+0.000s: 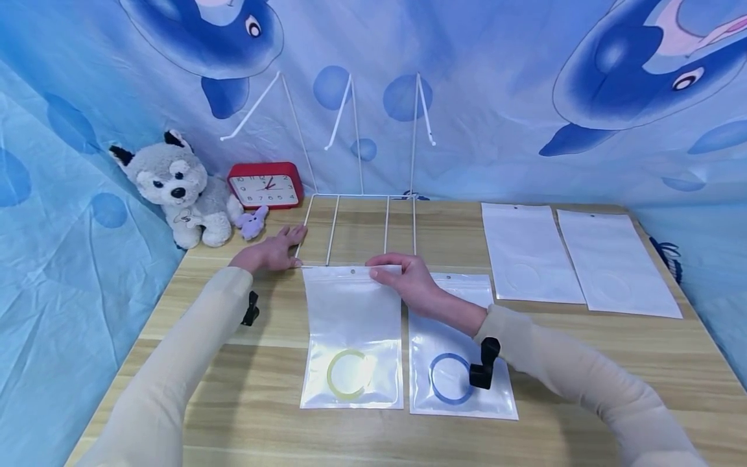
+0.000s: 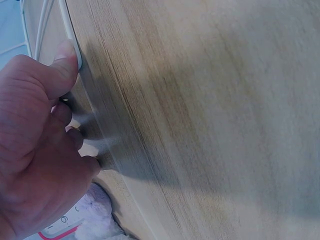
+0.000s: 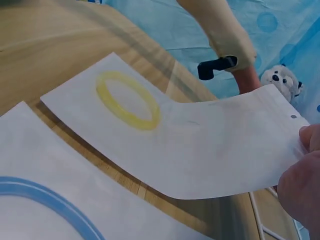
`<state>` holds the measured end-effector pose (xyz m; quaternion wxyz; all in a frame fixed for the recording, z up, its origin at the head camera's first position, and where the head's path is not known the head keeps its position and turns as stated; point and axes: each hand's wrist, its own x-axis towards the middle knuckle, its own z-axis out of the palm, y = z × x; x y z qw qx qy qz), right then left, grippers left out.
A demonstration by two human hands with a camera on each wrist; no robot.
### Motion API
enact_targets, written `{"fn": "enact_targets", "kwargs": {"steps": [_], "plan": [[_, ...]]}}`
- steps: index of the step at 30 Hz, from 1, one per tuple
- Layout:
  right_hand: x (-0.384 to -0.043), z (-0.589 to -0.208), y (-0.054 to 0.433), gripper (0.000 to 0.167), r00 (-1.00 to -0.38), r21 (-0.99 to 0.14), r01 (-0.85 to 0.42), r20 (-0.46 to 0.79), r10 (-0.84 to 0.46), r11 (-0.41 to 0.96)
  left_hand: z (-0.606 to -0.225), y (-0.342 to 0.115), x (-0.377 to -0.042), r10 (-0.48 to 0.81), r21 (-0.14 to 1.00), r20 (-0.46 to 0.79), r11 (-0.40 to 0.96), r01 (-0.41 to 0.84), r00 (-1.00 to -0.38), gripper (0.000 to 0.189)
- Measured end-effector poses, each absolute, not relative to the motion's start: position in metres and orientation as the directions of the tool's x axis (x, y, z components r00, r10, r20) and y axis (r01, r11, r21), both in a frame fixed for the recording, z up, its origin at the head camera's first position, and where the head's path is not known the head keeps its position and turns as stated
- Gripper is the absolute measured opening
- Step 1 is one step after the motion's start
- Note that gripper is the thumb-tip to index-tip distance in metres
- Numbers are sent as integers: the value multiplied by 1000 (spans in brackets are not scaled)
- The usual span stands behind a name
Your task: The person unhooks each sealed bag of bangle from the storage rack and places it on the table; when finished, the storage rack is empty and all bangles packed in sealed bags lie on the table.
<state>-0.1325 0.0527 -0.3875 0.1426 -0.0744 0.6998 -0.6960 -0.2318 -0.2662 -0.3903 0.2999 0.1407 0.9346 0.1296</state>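
Note:
A white zip bag (image 1: 356, 318) with a yellow ring (image 1: 347, 374) showing through it has its top corner pinched by my right hand (image 1: 411, 282). In the right wrist view the bag's top end is raised and the sheet bends, its ring end lower. Beside it lies a second zip bag (image 1: 461, 408) with a blue ring (image 1: 452, 378), partly covered by my right forearm. My left hand (image 1: 271, 251) rests at the front left corner of a white wire rack (image 1: 334, 227), its thumb (image 2: 65, 65) pressing the wire, the fingers spread by the tabletop.
Two more white bags (image 1: 528, 253) with faint pale rings lie at the right of the wooden table (image 1: 245, 402). At the back left are a plush husky (image 1: 181, 185), a red clock (image 1: 265, 185) and a small purple plush (image 1: 253, 222). The rack's hooks (image 1: 338, 117) rise before a blue curtain.

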Motion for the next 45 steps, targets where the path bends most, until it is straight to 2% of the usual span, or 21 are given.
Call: {"fn": "enact_targets", "kwargs": {"steps": [4,9,18,33,45], "plan": [[-137,-394,56,23,-947,-996,64,-80,-313,60,-388,-266,-232,343,339,-520,924,179,-782,83],[-146,-398,61,20,-937,-986,-55,-3,-348,157,-388,-265,-233,337,340,-522,925,171,-783,84],[-163,-407,69,18,-858,-939,-281,154,-489,197,-390,-267,-232,316,343,-531,929,141,-786,85],[-174,-419,62,19,-790,-836,-439,185,-584,328,-388,-267,-230,300,339,-549,933,120,-780,87],[-181,-418,60,17,-748,-667,-561,153,-646,491,-393,-266,-233,300,312,-539,939,144,-787,85]]}}
